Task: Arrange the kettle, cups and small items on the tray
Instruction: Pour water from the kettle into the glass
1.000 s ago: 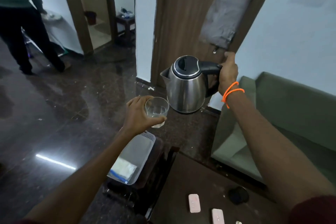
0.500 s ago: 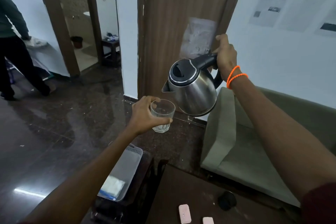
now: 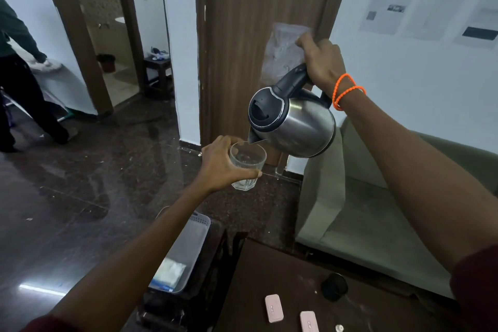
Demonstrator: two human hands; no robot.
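My right hand [image 3: 320,62] grips the handle of the steel kettle [image 3: 293,122], tilted so its spout sits at the rim of the clear glass [image 3: 246,164] wrapped in my left hand [image 3: 222,166]. Both hang above the floor, beyond the grey tray [image 3: 188,248].
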